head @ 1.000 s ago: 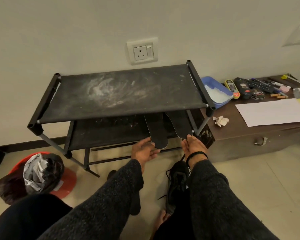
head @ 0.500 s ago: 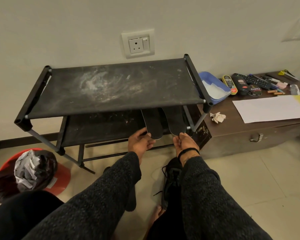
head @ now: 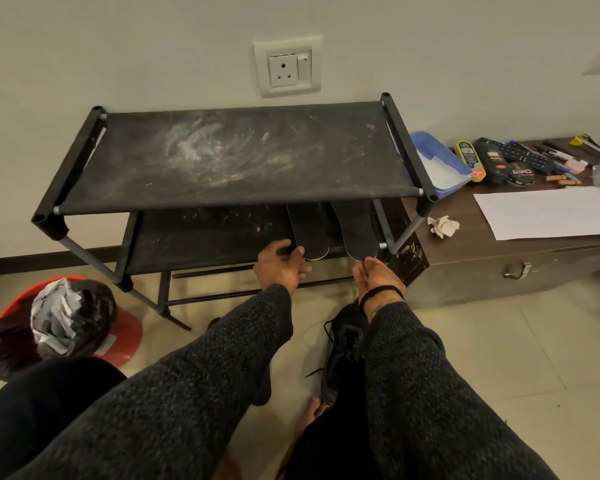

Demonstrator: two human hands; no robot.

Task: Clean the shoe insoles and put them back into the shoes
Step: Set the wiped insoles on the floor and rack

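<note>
Two insoles [head: 310, 233] lie on the rack's lower shelf [head: 205, 237], thin, light and floppy, best pinched at the heels where the relaxed left hand [head: 280, 268] and right hand [head: 376, 277] touch.

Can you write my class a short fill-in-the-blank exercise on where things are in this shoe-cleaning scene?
1. The two insoles lie on the ____ shelf of the rack.
2. On the wall above the rack is a ____.
3. The crumpled tissue lies on the brown ____.
4. The black shoe stands on the ____, beneath the right hand.

Missing words: lower; socket; chest; floor
</note>
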